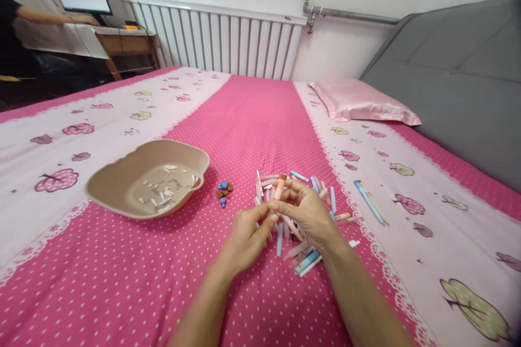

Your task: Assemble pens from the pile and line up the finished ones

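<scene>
L hand (246, 238) and R hand (309, 210) meet fingertip to fingertip, both pinching one pen (280, 186). It's tilted up w/ its peach cap clear of the fingers, prob. so both ends stay free. Directly under the hands lies the pile (303, 263), in easy reach. Just left of them is a small heap of caps (223, 191); further left, a bowl (118, 200) w/ white bits inside. To the right, stray pens (368, 200) lie apart. Beyond is a pillow (358, 100), and far left a person (40, 16) sits at a desk (126, 38).
</scene>
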Tool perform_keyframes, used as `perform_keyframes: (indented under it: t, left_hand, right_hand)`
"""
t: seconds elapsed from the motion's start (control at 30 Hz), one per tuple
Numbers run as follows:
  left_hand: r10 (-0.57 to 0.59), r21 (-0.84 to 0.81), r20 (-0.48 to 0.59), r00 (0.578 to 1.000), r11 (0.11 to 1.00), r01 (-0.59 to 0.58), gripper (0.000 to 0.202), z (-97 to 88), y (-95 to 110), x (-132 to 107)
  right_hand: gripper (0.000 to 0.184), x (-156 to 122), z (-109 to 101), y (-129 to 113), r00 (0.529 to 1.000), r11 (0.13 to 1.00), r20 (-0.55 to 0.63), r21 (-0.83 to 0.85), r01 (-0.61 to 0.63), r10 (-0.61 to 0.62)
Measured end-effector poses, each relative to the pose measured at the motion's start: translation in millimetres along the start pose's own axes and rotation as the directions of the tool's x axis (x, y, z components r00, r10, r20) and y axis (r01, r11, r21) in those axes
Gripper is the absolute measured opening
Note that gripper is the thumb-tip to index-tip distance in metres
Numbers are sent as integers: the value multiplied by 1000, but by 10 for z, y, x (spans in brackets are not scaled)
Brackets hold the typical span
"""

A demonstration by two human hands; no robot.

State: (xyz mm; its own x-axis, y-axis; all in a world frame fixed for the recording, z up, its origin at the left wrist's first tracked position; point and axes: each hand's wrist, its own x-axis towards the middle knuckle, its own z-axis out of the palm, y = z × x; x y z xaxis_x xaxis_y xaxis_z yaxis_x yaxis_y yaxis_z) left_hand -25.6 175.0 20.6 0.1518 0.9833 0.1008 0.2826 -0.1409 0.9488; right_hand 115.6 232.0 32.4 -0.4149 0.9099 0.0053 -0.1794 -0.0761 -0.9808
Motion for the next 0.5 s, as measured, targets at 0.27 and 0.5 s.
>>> perform_keyframes:
  t: [0.27,0.5]
  left_hand:
    - [12,-32,6,1000,999,-12,36,-26,-7,-5]
    - [11,-1,2,1000,1000,-11,36,-20,2,-4]
  right_hand:
    - [44,-50,38,-138,983,979,160,168,-117,90]
    - [44,-33,29,-102,986,984,139,140,-113,93]
